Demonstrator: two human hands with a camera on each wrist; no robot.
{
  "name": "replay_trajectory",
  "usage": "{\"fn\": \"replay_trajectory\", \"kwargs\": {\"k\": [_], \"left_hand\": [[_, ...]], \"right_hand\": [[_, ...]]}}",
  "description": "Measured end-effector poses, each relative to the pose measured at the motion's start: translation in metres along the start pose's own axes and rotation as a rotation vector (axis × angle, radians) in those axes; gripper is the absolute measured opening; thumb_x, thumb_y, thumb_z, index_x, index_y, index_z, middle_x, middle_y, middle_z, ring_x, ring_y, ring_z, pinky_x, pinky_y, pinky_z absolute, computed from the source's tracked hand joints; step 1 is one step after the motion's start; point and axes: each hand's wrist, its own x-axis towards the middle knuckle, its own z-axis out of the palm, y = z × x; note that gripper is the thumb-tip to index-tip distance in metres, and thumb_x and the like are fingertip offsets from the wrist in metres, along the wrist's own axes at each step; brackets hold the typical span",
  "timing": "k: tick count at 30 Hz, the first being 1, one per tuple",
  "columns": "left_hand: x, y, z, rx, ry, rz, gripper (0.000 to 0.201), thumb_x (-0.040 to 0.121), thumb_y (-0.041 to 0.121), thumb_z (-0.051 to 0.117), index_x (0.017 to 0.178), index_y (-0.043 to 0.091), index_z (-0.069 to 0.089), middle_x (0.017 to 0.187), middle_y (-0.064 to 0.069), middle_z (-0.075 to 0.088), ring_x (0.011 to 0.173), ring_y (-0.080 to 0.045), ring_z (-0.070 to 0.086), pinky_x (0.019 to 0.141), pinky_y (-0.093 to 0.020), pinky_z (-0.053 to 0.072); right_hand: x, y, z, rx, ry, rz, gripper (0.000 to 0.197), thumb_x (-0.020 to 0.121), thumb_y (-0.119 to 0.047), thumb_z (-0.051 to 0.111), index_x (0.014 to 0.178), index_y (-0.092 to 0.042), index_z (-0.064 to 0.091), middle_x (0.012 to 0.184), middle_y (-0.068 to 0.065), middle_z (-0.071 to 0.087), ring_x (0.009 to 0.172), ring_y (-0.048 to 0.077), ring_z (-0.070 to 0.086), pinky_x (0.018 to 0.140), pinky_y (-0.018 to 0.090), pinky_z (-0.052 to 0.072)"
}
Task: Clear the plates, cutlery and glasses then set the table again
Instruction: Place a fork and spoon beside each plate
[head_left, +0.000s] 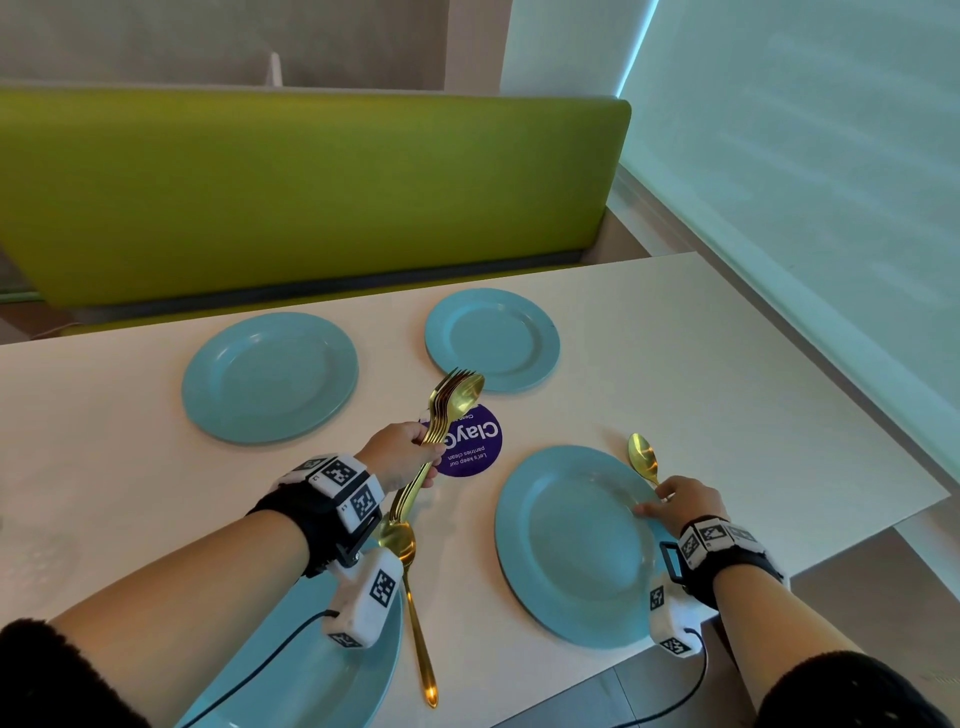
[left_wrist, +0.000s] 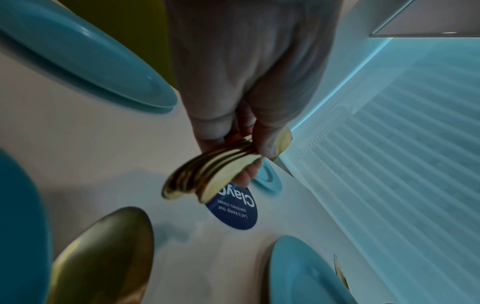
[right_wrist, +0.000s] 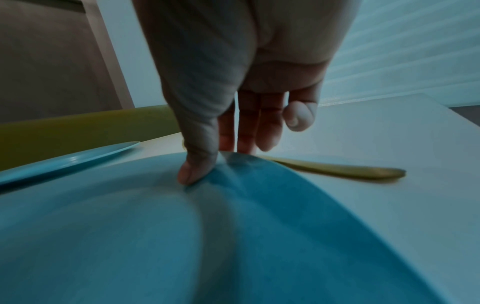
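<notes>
Four teal plates lie on the white table (head_left: 701, 364): far left (head_left: 270, 376), far right (head_left: 493, 338), near right (head_left: 576, 545) and near left (head_left: 311, 675), which is partly under my left arm. My left hand (head_left: 410, 457) grips a bundle of gold forks and a spoon (head_left: 452, 405) (left_wrist: 207, 174) above the table. One gold spoon (head_left: 415, 597) lies beside the near left plate. Another gold spoon (head_left: 643, 460) (right_wrist: 337, 169) lies right of the near right plate. My right hand (head_left: 680, 501) rests its thumb (right_wrist: 192, 174) on that plate's rim (right_wrist: 259, 185). Its straight fingers reach down past the rim by the spoon handle, tips hidden.
A round purple sticker (head_left: 470, 441) (left_wrist: 233, 209) marks the table centre. A green bench back (head_left: 311, 192) runs along the far side. A window blind (head_left: 805, 182) is on the right. The table's right edge (head_left: 883, 519) is close to the right-hand spoon.
</notes>
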Motion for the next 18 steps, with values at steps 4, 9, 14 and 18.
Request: {"fn": "replay_trajectory", "kwargs": {"k": [4,9,14,18], "left_hand": [[-0.001,-0.002,-0.005,0.010,-0.006,-0.005,0.008,0.094,0.012,0.052,0.100,0.007,0.055,0.079,-0.004,0.058,0.070,-0.016,0.057,0.070,-0.026,0.052],[-0.001,-0.003,-0.009,0.025,-0.013,0.001,0.012,0.094,0.013,0.052,0.103,0.006,0.056,0.080,-0.005,0.059,0.072,-0.016,0.058,0.075,-0.029,0.054],[-0.005,-0.003,-0.011,0.036,-0.016,0.007,0.013,0.094,0.014,0.052,0.105,0.007,0.056,0.081,-0.004,0.059,0.073,-0.015,0.058,0.070,-0.024,0.053],[-0.010,-0.003,-0.015,0.052,-0.030,0.005,0.016,0.094,0.015,0.053,0.107,0.006,0.056,0.081,-0.004,0.059,0.072,-0.015,0.056,0.066,-0.023,0.051]], "right_hand": [[-0.005,0.001,-0.001,-0.032,-0.002,0.014,0.043,0.076,-0.038,0.075,0.110,-0.014,0.064,0.111,0.009,0.065,0.103,0.024,0.060,0.078,0.026,0.046],[-0.010,0.000,-0.003,-0.029,0.011,0.031,0.048,0.076,-0.037,0.074,0.117,-0.014,0.061,0.114,0.010,0.064,0.106,0.025,0.059,0.081,0.028,0.048],[-0.025,-0.015,-0.008,-0.031,0.098,0.005,0.048,0.081,-0.037,0.070,0.118,-0.009,0.059,0.116,0.013,0.064,0.110,0.028,0.058,0.091,0.035,0.050],[-0.047,-0.053,-0.009,0.021,0.169,-0.140,0.041,0.086,-0.032,0.065,0.121,-0.010,0.060,0.123,0.013,0.061,0.116,0.028,0.055,0.096,0.032,0.043]]}}
